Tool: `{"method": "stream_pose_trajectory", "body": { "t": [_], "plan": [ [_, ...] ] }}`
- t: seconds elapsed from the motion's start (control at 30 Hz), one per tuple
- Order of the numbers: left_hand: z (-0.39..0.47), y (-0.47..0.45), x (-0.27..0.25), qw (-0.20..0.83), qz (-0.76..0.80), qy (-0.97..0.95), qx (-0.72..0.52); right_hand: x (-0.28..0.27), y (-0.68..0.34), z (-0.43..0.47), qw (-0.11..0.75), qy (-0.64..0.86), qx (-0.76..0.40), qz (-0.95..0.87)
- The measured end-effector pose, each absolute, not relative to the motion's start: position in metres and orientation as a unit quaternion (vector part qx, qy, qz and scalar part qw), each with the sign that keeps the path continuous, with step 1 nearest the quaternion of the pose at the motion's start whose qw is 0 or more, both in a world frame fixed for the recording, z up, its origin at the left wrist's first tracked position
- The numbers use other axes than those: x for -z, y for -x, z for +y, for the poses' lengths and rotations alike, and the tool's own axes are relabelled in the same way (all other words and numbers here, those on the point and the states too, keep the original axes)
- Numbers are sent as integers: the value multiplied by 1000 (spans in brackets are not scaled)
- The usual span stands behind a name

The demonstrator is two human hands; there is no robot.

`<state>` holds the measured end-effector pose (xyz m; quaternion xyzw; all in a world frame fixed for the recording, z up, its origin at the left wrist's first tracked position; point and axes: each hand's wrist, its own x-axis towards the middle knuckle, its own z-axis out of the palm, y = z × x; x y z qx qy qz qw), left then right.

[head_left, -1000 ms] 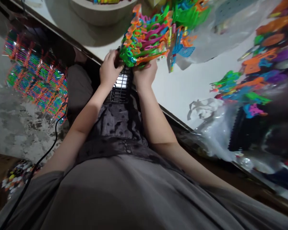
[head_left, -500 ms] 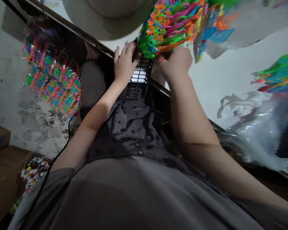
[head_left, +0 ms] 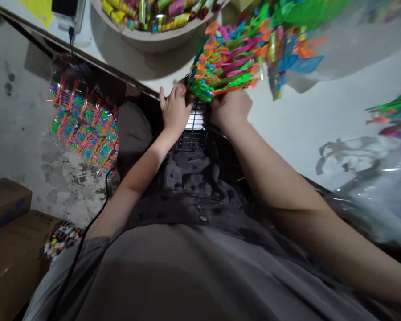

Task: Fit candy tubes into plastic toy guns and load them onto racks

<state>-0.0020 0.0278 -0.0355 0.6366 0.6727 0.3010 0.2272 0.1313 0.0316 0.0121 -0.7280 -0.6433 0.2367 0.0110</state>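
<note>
My left hand (head_left: 175, 109) is at the table edge, little finger raised and the other fingers bent towards the thumb around something dark I cannot make out. To its right, my right hand (head_left: 233, 109) is closed in a fist, its fingertips hidden. Just beyond both hands lies a heap of bright plastic pieces (head_left: 229, 60) in orange, green, pink and blue, with looped and rounded ends. The right knuckles are against or just under its near edge; contact is unclear. Below and between the hands, a black wire rack (head_left: 193, 129) sits at my lap.
A round bowl (head_left: 153, 40) of colourful wrapped tubes stands at the back, with a phone-like device (head_left: 67, 13) on a cable to its left. Clear plastic bags (head_left: 370, 187) lie at right. Bagged colourful pieces (head_left: 83, 125) hang or lie at left, above cardboard boxes (head_left: 16, 249).
The view has shifted, bringing the bowl's contents and the device into sight. My right hand has come a little closer to my left. Both hands remain by the plastic heap.
</note>
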Motion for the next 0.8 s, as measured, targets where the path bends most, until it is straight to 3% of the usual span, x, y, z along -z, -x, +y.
{"method": "stream_pose_trajectory", "body": {
  "t": [0.17, 0.8],
  "plan": [
    [28, 13, 33, 209, 634, -663, -340, -17, -129, 35, 20, 750, -207, -627],
    [27, 21, -2, 156, 688, -673, -224, -12, -123, 43, -8, 723, -191, -664]
  ]
}}
